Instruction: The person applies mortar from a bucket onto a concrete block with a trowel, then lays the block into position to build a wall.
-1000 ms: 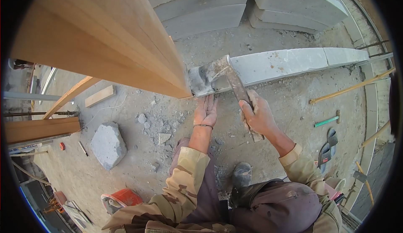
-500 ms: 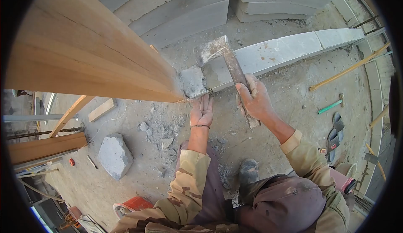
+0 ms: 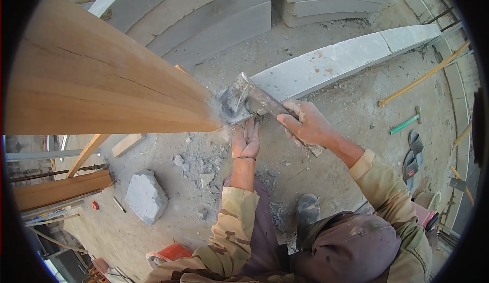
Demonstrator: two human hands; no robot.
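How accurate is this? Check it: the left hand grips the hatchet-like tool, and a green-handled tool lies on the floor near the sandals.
Wrong hand: the head view shows the right hand gripping the hatchet-like tool. A green-handled tool does lie on the floor near the sandals.

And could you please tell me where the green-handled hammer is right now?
In the head view, the green-handled hammer lies on the ground to the right of the right hand, just above the dark sandals.
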